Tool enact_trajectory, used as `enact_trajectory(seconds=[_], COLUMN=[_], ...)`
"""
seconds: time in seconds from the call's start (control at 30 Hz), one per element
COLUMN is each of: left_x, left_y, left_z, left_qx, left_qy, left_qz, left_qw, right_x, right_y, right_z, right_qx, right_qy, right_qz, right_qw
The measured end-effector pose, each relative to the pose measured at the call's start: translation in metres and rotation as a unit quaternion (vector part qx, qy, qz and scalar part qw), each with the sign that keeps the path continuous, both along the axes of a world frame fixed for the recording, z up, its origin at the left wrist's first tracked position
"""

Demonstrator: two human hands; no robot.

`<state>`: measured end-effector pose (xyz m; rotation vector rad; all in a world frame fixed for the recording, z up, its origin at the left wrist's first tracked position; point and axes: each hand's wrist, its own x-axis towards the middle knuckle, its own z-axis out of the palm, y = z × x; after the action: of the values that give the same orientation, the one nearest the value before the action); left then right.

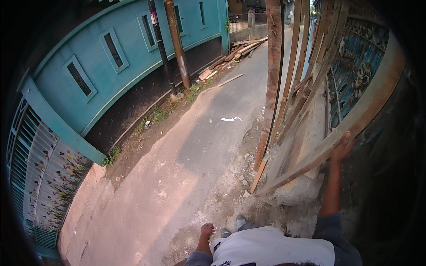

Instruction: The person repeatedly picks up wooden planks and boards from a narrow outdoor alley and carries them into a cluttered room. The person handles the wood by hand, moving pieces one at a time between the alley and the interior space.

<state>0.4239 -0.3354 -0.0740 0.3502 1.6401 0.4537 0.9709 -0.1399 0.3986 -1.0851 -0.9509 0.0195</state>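
My right hand [342, 146] is raised at the right and wraps round the edge of a long wooden plank [306, 164]. The plank leans with its lower end near the ground and its upper part rising past a metal grille. Low beside my body is my left hand [207, 229], its fingers curled in. A tiny pale thing shows at its fingertips, too small to name. Just ahead of the held plank, a rough upright board [271, 84] and several thinner timbers [287, 88] lean toward the right side.
An asphalt lane [208, 111] runs ahead, with a white scrap [230, 119] lying on it. Scrap timber [242, 49] is piled along the far left edge. Two poles [177, 48] stand by a teal wall [106, 26]. At right is an ornate metal grille [355, 66]; stones [245, 193] lie near my feet.
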Motion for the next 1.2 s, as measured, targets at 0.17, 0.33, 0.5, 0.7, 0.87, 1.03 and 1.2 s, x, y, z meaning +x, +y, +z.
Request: enact_trajectory(seconds=[0.17, 0.33, 0.5, 0.7, 0.87, 1.03, 1.2], left_x=[-0.022, -0.045, -0.061, -0.072, -0.069, -0.056, 0.017], left_y=[-0.024, -0.048, -0.067, -0.078, -0.077, -0.054, 0.081], left_z=[0.007, 0.009, 0.012, 0.013, 0.015, 0.039, 0.235], left_qx=[0.016, 0.030, 0.043, 0.040, 0.026, 0.078, 0.361], left_qy=[0.019, 0.034, 0.042, 0.056, 0.030, 0.026, -0.060], left_qz=[0.020, 0.034, 0.032, 0.022, -0.032, -0.008, -0.053], left_qw=[0.999, 0.998, 0.998, 0.997, 0.999, 0.997, 0.929], right_x=[0.013, -0.018, -0.018, -0.008, 0.006, -0.011, 0.008], right_y=[-0.002, -0.002, -0.005, 0.002, 0.008, 0.014, -0.002], right_z=[-0.002, 0.017, 0.020, 0.012, 0.013, 0.012, 0.015], right_qx=[-0.035, -0.005, -0.019, 0.000, 0.023, 0.012, 0.001], right_qy=[-0.012, 0.006, -0.003, -0.025, -0.107, -0.128, -0.147], right_qz=[-0.009, -0.006, -0.016, -0.045, -0.114, -0.134, -0.176], right_qw=[0.999, 1.000, 1.000, 0.999, 0.987, 0.983, 0.973])
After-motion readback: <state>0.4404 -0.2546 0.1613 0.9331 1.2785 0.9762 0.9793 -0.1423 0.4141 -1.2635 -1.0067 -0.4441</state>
